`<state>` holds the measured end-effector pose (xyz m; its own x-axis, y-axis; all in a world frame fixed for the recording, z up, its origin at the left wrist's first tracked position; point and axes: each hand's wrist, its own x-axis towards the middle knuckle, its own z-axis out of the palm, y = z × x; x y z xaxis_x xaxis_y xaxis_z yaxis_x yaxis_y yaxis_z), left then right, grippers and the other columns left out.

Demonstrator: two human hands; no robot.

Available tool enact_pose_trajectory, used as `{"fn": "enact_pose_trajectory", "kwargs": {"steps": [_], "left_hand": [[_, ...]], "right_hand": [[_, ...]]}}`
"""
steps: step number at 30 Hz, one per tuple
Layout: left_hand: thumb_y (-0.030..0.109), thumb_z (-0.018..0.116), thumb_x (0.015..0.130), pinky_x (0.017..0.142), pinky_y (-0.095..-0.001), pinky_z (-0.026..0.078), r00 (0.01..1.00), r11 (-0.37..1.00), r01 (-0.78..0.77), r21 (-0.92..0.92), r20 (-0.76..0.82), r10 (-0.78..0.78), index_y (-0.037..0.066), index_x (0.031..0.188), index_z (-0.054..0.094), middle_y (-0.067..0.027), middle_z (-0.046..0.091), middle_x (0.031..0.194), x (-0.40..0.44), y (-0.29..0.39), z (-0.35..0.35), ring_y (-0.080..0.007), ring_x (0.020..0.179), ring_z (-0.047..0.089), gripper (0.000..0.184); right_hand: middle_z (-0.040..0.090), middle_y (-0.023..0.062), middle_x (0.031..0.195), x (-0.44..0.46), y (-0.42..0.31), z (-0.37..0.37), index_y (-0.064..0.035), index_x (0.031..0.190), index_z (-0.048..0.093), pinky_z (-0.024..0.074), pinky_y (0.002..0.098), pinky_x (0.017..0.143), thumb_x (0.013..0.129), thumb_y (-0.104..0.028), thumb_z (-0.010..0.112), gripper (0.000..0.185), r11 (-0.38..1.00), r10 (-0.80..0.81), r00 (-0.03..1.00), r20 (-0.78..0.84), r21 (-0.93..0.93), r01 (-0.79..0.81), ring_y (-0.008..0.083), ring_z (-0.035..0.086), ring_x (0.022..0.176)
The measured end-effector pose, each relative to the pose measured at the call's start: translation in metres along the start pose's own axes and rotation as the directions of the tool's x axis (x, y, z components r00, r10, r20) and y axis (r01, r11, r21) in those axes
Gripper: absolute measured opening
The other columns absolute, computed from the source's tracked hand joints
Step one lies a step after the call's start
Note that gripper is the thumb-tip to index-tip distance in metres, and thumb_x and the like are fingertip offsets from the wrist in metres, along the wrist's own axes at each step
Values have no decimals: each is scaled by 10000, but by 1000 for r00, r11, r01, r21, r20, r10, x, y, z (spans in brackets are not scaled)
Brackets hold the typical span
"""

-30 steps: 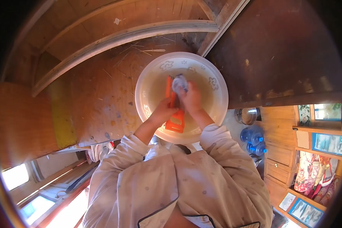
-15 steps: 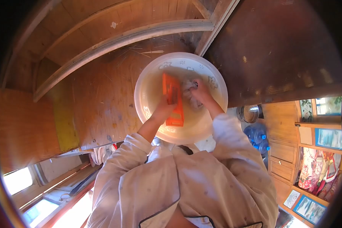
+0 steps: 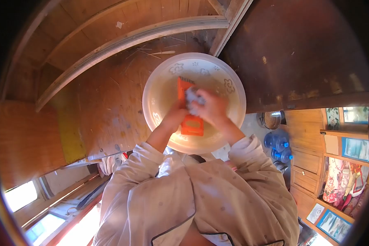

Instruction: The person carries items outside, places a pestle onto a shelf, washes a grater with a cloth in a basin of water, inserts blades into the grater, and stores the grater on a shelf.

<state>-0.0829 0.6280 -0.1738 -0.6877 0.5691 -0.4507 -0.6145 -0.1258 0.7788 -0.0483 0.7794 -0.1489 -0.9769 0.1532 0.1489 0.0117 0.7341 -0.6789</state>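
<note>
An orange plastic rectangular frame with a row of dark slits at its far end is inside a wide white basin with a flower pattern. My left hand grips the frame along its left side. In my right hand, partly smeared by motion, is a bunched greyish cloth, pressed against the middle of the frame. The cloth and fingers hide that part of the frame. Cloudy-looking water seems to lie in the basin.
A wooden surface lies left of the basin, with a wooden beam above it. At the right are a dark brown panel, a metal pot, blue water bottles and a wooden cabinet.
My right hand has moved left with the cloth, from beside the orange frame onto it. The frame has turned so more of its face shows. My left hand keeps its grip.
</note>
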Motion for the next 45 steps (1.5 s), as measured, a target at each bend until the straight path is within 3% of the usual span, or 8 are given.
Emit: {"fn": "enact_pose_trajectory", "kwargs": {"steps": [10, 16, 19, 22, 25, 28, 40, 45], "left_hand": [[-13, 535, 798, 781, -283, 459, 993, 961, 20, 276, -119, 14, -21, 1127, 514, -87, 587, 996, -1, -28, -35, -161, 875, 556, 330], [58, 529, 848, 719, -271, 446, 973, 984, 54, 170, -230, -14, -27, 1140, 520, -60, 588, 991, 2, -19, -18, -113, 830, 533, 305], [93, 512, 879, 713, -284, 455, 976, 940, 50, 336, -215, 25, -30, 1145, 516, -67, 596, 1005, -4, -8, -17, -130, 880, 563, 293], [104, 483, 899, 675, -274, 472, 958, 862, -71, 501, -206, 199, -9, 1135, 519, -76, 595, 1031, -2, -8, -19, -147, 868, 585, 265], [115, 454, 918, 637, -264, 488, 916, 748, -172, 641, -176, 361, 11, 1126, 523, -85, 593, 1056, 0, -16, -20, -165, 856, 606, 242], [96, 444, 918, 718, -281, 497, 944, 978, -47, 202, -310, 110, 31, 1152, 511, -100, 583, 1069, 16, -29, -18, -183, 916, 597, 252], [-67, 400, 846, 772, -331, 511, 995, 992, 27, 121, -102, -14, -13, 1227, 444, -133, 555, 1129, 35, -36, 3, -223, 967, 584, 387], [-39, 433, 848, 782, -339, 509, 991, 991, -112, 69, -70, 116, -3, 1179, 486, -107, 571, 1088, 8, -34, 10, -206, 951, 585, 337]], "right_hand": [[615, 139, 998, 27, 68, 23, -60, 1079, 560, 470, 430, 795, 752, -193, 620, 358, 870, 174, 974, -148, -441, -222, 340, 595, 908], [646, 106, 957, 39, 60, 9, -46, 1033, 612, 434, 416, 847, 696, -199, 645, 371, 816, 419, 746, 518, -575, -59, 279, 558, 1000], [662, 95, 922, 37, 61, 13, -47, 970, 641, 423, 382, 863, 682, -201, 647, 327, 665, 441, 761, 475, -743, 79, 237, 535, 1034], [628, 130, 1046, 33, 76, 11, -108, 970, 681, 452, 410, 823, 729, -199, 623, 265, 659, 286, 825, 487, -725, 200, 309, 585, 999], [630, 126, 1019, 19, 81, 26, -99, 962, 673, 456, 393, 816, 720, -180, 636, 258, 783, 122, 987, -107, -600, -162, 314, 590, 964], [498, 183, 1076, 13, 67, 20, -65, 1165, 442, 438, 392, 826, 693, -141, 658, 525, 757, 297, 839, 456, -648, 84, 341, 521, 995], [537, 204, 1034, -2, 28, 22, -82, 1159, 533, 422, 445, 849, 792, -170, 577, 380, 988, -138, 989, -58, -74, 134, 380, 520, 987], [540, 231, 1007, 24, 58, 22, -57, 1131, 529, 430, 445, 852, 812, -191, 558, 347, 987, 125, 987, 98, -112, -114, 381, 514, 1024]]}}
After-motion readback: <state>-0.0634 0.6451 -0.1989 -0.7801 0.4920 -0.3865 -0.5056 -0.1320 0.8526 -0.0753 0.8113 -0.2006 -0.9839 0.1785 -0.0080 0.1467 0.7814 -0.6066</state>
